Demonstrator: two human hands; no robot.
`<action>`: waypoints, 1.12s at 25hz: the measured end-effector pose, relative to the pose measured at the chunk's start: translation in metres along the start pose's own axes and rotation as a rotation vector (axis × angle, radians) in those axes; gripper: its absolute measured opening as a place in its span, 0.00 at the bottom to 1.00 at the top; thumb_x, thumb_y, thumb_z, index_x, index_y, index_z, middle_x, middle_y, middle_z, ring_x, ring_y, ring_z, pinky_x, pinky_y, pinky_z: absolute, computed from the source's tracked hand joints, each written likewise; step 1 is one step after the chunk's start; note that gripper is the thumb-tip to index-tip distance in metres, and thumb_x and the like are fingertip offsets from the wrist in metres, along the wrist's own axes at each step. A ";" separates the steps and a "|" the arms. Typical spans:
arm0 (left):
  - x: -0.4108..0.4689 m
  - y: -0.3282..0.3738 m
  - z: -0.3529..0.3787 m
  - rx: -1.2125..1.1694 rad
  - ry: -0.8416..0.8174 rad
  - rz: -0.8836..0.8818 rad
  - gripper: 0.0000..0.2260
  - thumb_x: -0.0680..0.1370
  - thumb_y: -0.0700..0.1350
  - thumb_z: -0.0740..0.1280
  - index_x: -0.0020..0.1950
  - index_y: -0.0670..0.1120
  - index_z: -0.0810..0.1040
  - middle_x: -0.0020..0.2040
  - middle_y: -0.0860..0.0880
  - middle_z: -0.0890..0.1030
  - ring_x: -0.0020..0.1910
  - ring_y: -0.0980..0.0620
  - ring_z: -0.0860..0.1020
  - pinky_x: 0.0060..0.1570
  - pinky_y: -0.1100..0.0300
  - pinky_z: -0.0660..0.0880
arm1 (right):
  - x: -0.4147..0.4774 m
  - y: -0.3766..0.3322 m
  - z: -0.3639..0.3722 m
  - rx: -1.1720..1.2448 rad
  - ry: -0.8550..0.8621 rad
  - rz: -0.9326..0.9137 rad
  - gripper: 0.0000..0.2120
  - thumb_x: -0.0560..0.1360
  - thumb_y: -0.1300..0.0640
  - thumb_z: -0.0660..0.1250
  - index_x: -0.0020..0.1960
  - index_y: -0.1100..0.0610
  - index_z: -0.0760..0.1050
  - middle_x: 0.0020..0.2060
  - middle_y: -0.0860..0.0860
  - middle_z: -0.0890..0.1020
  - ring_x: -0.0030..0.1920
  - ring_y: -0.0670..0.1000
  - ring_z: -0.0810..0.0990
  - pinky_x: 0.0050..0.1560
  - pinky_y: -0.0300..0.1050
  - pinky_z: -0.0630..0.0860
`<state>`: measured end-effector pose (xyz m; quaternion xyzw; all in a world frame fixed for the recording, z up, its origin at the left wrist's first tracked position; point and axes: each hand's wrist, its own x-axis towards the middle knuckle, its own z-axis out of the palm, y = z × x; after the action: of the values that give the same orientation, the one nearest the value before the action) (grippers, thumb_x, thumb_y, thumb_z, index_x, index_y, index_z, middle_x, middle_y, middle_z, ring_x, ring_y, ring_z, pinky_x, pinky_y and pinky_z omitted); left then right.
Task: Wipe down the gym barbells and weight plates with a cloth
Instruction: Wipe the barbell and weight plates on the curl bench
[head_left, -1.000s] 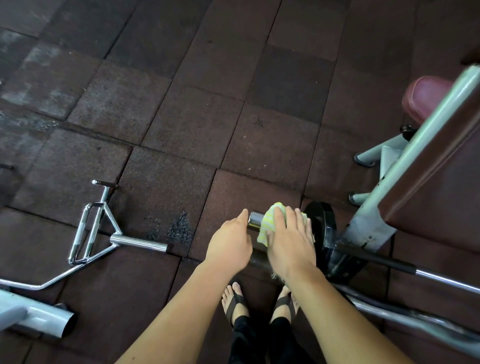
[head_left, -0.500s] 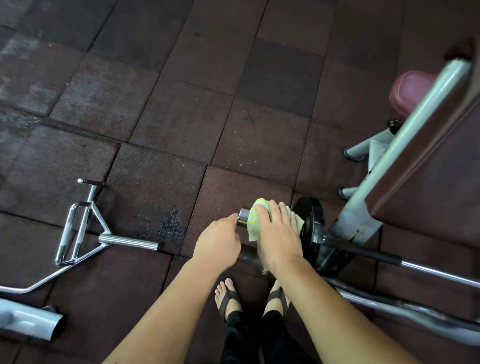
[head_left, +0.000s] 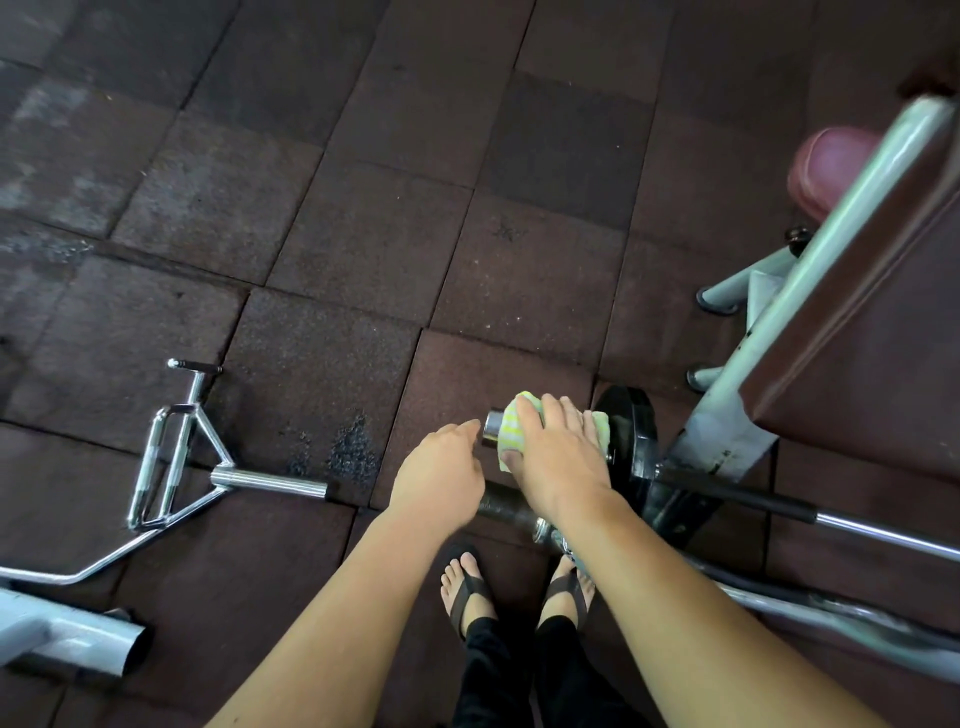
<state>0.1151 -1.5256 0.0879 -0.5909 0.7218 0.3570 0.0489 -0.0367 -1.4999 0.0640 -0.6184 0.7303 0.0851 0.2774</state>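
Cloth (head_left: 511, 432) under right hand (head_left: 561, 462), wrapped over barbell sleeve (head_left: 492, 423).

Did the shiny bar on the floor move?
No. The shiny bar lies with its end just below the same dark rough patch of the floor; only the camera shifted.

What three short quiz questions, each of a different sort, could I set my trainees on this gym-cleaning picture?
1. True or false: the cloth lies loose on the floor tiles.
2. The cloth is wrapped over: A. the barbell sleeve; B. the bench pad; C. a sandal.
3. Fill in: the weight plate just beyond the right hand is ___ in colour.
Key: 1 false; 2 A; 3 black.
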 end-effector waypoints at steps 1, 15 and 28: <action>0.000 0.001 0.000 0.003 0.002 0.008 0.17 0.76 0.39 0.59 0.63 0.47 0.74 0.57 0.47 0.79 0.55 0.44 0.78 0.53 0.49 0.75 | 0.006 -0.008 0.001 0.019 0.000 -0.042 0.33 0.82 0.47 0.62 0.82 0.52 0.51 0.81 0.57 0.58 0.82 0.61 0.52 0.82 0.59 0.47; -0.004 0.003 0.001 -0.021 0.010 0.014 0.12 0.77 0.40 0.59 0.59 0.48 0.74 0.52 0.48 0.78 0.52 0.44 0.77 0.47 0.50 0.75 | 0.020 -0.017 0.001 0.044 -0.038 -0.106 0.32 0.77 0.47 0.66 0.77 0.51 0.58 0.69 0.55 0.71 0.70 0.61 0.69 0.74 0.59 0.64; -0.005 0.007 0.003 0.038 0.018 0.013 0.11 0.77 0.40 0.58 0.57 0.47 0.73 0.51 0.48 0.77 0.53 0.44 0.76 0.46 0.50 0.73 | 0.019 -0.025 -0.006 0.055 -0.097 -0.075 0.32 0.74 0.52 0.68 0.75 0.51 0.60 0.66 0.56 0.71 0.67 0.63 0.70 0.68 0.58 0.67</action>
<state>0.1092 -1.5194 0.0916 -0.5882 0.7328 0.3382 0.0514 -0.0162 -1.5248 0.0644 -0.6326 0.6946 0.0846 0.3321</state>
